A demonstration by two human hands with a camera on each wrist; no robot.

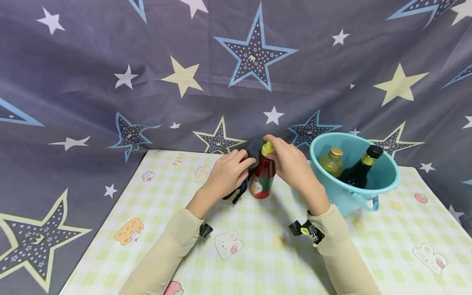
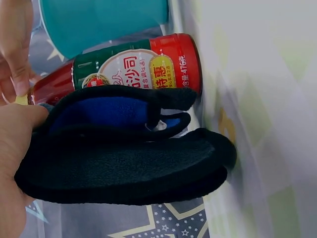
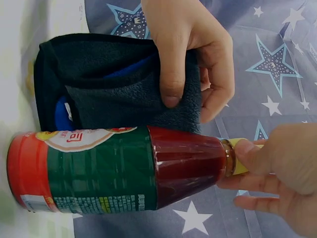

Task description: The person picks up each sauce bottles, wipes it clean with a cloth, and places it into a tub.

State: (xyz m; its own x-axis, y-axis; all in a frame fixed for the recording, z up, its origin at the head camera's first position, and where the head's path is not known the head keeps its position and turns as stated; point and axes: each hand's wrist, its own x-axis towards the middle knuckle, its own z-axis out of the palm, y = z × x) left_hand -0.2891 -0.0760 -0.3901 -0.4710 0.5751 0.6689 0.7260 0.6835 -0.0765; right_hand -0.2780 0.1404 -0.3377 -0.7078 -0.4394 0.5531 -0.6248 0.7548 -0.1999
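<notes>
A ketchup bottle [image 1: 262, 177] with a green-and-red label and yellow cap stands upright on the table. My right hand [image 1: 293, 164] pinches its cap from the right. On the bottle's left, my left hand [image 1: 229, 171] pinches the upper part of a folded black fabric piece [image 2: 124, 166] with blue inside. In the right wrist view, the left thumb lies across the dark fleece cloth [image 3: 114, 99]. The cloth hangs beside the bottle, and its lower end is at or close to the tabletop; its exact kind cannot be told.
Right of the hands stands a light blue bucket [image 1: 341, 200]. Inside it lean a dark bottle with a black cap [image 1: 357, 174] and a bottle with a golden cap [image 1: 332, 162]. A star-patterned curtain [image 1: 236, 102] hangs behind the checked table cover [image 1: 254, 254].
</notes>
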